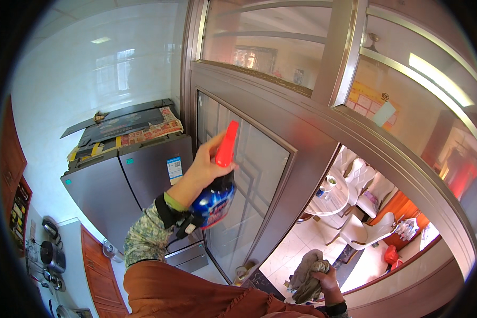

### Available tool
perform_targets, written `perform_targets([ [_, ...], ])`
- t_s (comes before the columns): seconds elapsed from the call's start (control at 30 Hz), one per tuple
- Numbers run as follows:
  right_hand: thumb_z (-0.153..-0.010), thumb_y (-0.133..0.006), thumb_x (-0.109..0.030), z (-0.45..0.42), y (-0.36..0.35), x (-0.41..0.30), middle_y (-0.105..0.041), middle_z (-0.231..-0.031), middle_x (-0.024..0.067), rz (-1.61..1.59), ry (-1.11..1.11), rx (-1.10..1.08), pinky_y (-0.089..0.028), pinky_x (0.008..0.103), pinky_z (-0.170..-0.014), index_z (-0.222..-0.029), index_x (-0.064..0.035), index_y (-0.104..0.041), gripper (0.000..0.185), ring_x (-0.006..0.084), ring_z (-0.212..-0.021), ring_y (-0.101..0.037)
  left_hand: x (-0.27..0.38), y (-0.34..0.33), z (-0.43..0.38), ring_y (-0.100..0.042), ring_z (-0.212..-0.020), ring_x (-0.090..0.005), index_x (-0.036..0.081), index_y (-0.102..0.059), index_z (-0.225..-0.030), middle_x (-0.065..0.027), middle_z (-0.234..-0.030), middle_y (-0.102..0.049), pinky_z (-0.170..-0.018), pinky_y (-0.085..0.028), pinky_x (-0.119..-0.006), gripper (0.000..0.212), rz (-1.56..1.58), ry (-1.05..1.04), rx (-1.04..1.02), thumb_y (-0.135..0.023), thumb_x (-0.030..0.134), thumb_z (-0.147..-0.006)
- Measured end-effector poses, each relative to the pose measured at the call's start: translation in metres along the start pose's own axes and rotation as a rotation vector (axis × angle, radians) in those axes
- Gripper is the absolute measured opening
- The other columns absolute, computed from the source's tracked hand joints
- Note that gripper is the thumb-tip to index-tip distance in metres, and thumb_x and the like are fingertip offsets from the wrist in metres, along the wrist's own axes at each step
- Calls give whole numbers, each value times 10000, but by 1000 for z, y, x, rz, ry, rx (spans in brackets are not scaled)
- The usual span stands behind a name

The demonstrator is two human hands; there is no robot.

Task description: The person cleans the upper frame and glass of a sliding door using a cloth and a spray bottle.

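Note:
My left hand [202, 167] is raised in front of the sliding door's patterned glass panel [242, 159], its fingers wrapped around the neck of a blue spray bottle [216, 202] with a red trigger head [227, 145]. The bottle is upright and tilted a little; its label bears writing. Low at the right, my right hand [329, 283] grips a bunched grey-brown cloth [311, 274], which hangs over the doorway. The brown door frame [314, 167] runs between the glass and the opening.
A grey refrigerator [99, 183] with cardboard and flat panels [123, 123] on top stands at the left. Wooden cabinets [99, 262] and a counter [69, 254] with appliances lie lower left. Through the doorway are a round table [334, 198] and white chairs [367, 230]. Glass panes [270, 47] run above.

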State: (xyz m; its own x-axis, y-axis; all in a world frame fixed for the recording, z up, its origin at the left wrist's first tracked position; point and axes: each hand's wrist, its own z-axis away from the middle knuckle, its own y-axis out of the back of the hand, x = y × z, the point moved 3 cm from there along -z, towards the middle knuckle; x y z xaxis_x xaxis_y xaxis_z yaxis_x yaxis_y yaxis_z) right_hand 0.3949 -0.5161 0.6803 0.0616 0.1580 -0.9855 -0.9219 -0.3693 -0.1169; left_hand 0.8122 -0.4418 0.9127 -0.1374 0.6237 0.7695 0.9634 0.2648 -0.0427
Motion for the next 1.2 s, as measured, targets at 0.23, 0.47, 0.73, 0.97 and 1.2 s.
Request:
perform_targets([
  [0.23,-575,-649,43,2,-2,11,-584,-842,71,3,-31,0,-481,313,-714,-928,6,-547,370,193,-760,-570,39,-15,-44,-515,-763,-98,21,-362,-1265,-74,-1095,-512,-684,-462,-257,691,-146,-157,-106,-653,2,-639],
  [0.47,-562,-648,56,8,-6,15,-584,-841,70,5,-31,1,-483,311,-705,-925,3,-545,381,194,-762,-571,55,-52,-66,-523,-841,-99,2,-471,-1140,-52,-959,-557,-720,-457,-264,579,-64,-85,-227,-693,3,-606],
  [0.73,-556,-657,61,19,-11,13,-587,-822,58,-8,-51,8,-489,309,-688,-902,-8,-553,367,180,-744,-572,58,-55,-74,-573,-672,-151,-6,-485,-1111,-73,-926,-558,-619,-486,-293,484,-69,-78,-220,-627,-24,-648],
  [0.97,-557,-659,61,21,-7,16,-579,-834,60,-25,-29,21,-486,308,-692,-914,-1,-548,380,184,-754,-569,66,-48,-74,-585,-618,-186,-9,-506,-1071,-77,-887,-563,-596,-491,-302,422,161,18,-126,-621,-11,-665],
  [1.2,-556,-659,63,21,-3,23,-577,-836,66,-36,-38,15,-486,313,-695,-926,2,-544,392,190,-757,-568,60,-23,-84,-584,-633,-194,4,-524,-1003,-66,-836,-558,-609,-487,-306,349,160,-19,48,-625,7,-669],
])
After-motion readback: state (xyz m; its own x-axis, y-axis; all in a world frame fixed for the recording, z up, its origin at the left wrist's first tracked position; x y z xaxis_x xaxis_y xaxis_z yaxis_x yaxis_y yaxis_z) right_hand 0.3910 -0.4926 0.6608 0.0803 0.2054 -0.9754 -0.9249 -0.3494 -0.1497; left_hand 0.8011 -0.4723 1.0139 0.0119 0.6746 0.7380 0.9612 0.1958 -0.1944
